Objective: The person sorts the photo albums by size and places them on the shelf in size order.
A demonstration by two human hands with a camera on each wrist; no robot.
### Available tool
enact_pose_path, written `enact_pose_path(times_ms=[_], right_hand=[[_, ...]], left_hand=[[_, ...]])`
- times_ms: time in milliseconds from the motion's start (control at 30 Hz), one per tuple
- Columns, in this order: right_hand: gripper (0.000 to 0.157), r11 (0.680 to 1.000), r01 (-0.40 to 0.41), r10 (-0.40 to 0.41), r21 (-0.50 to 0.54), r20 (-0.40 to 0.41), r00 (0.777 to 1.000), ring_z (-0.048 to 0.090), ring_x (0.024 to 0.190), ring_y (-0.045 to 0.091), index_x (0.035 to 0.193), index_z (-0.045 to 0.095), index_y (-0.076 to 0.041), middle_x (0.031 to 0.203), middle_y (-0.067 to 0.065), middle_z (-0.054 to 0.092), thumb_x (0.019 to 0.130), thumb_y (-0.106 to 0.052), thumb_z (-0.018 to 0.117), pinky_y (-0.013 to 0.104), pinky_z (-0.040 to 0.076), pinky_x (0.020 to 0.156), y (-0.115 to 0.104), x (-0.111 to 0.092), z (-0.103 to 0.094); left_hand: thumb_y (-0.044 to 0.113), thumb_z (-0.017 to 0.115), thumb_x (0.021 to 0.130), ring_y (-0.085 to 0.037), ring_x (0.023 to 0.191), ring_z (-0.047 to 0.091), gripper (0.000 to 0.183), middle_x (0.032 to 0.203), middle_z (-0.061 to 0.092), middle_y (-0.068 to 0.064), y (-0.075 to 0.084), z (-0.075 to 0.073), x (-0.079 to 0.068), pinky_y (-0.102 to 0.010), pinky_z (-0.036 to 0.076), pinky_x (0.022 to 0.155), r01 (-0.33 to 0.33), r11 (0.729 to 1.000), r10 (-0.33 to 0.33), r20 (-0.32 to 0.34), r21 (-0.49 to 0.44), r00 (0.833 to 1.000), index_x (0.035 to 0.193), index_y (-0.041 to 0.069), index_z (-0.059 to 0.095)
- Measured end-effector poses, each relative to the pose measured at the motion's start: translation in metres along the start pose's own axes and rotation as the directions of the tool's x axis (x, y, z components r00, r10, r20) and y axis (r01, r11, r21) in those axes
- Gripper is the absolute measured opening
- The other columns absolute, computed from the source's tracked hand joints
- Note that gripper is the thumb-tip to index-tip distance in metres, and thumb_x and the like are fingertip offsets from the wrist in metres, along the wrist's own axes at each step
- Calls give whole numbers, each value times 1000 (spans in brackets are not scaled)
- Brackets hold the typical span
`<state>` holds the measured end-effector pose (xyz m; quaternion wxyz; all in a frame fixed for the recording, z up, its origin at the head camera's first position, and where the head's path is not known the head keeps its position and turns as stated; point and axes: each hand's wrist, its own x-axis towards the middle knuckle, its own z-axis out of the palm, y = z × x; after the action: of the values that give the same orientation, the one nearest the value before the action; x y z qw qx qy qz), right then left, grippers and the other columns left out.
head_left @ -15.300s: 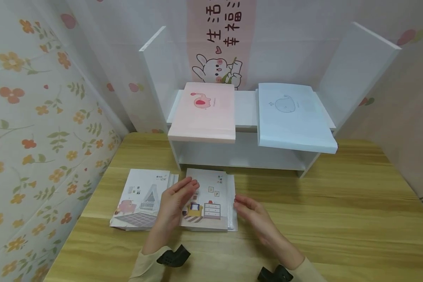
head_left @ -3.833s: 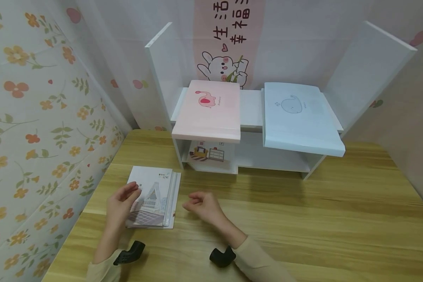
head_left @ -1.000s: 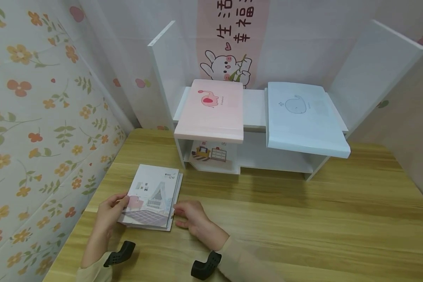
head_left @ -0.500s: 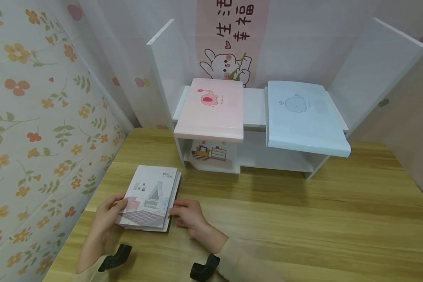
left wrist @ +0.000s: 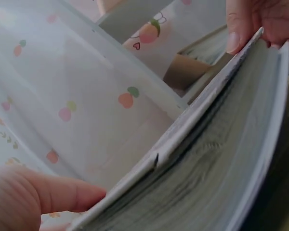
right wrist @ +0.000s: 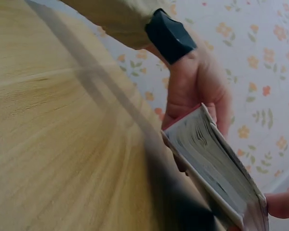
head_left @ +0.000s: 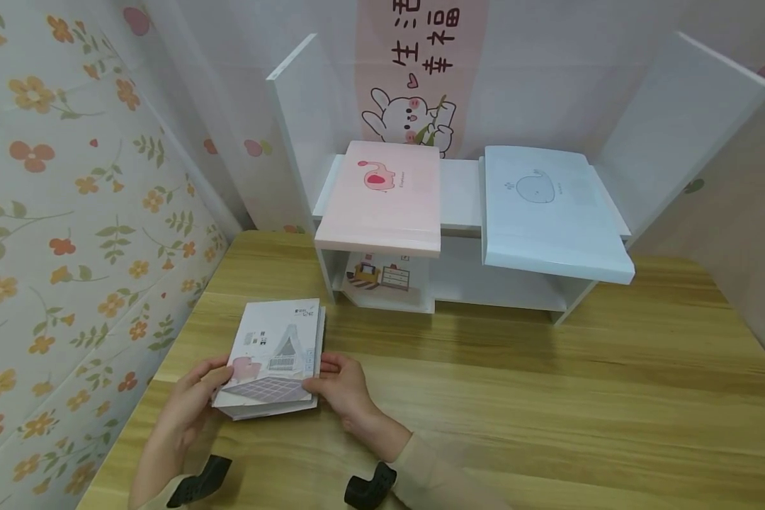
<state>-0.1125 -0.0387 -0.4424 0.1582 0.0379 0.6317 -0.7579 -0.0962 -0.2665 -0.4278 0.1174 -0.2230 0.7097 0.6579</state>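
A thick hardcover book (head_left: 270,347) with a white illustrated cover, showing a tent and a pink shape, is held between both hands at the left of the table. My left hand (head_left: 194,393) grips its left edge near the front corner, thumb on the cover. On the opposite edge my right hand (head_left: 347,393) holds it with the thumb on top and fingers at the side. In the left wrist view the page block (left wrist: 197,168) shows between the two covers. The right wrist view shows the book (right wrist: 216,159) tilted close above the wooden table (right wrist: 53,144), over a dark shadow.
Behind stands a white shelf rack (head_left: 497,290) with upright side panels. On its top board lie a pink elephant book (head_left: 382,205) and a light blue whale book (head_left: 548,219), both overhanging the front. A second illustrated book (head_left: 389,290) lies on the lower board at left.
The second illustrated book went from the table to the lower board. Both hands moved to the remaining book; its front edge has risen, and my right thumb now lies on its cover.
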Motion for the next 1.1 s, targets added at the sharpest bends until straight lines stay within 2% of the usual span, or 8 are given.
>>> enact_pose_path(times_ms=[133,267,633,867,1100], right_hand=[[47,1000,25,-25,-6,8,1000,59,84,18,116,51,16,96,15,59,72,14,68,25,52,70,-4,-2,-3],[47,998,55,-55,-13,29,998,60,85,19,116,52,15,96,14,59,72,15,68,25,52,71,-9,-6,-4],[48,998,61,-60,-15,64,996,59,85,17,118,53,12,97,12,61,72,13,70,24,52,73,-28,-20,-16],[49,997,81,-81,8,88,993,60,87,17,120,52,12,99,13,61,73,12,69,21,51,75,-36,-31,-25],[50,994,109,-110,21,109,988,59,91,16,122,51,12,102,14,61,75,10,69,17,48,73,-45,-41,-34]], left_hand=[[17,56,94,-8,76,59,13,85,62,6,-5,-2,-4,-25,50,68,-29,995,32,27,-99,999,106,23,60],[13,53,95,-8,73,60,24,82,63,5,-11,-2,-12,-27,50,66,-82,983,90,45,-163,995,89,34,64],[10,52,95,-12,75,61,28,86,67,5,-8,3,-31,-30,50,64,-140,968,155,57,-207,986,96,34,66],[5,51,95,-10,79,61,32,92,66,5,-8,8,-40,-26,48,68,-180,952,201,63,-248,978,100,33,67],[5,55,93,-9,82,61,31,97,65,8,-3,14,-50,-25,49,68,-179,949,196,43,-259,980,102,32,68]])
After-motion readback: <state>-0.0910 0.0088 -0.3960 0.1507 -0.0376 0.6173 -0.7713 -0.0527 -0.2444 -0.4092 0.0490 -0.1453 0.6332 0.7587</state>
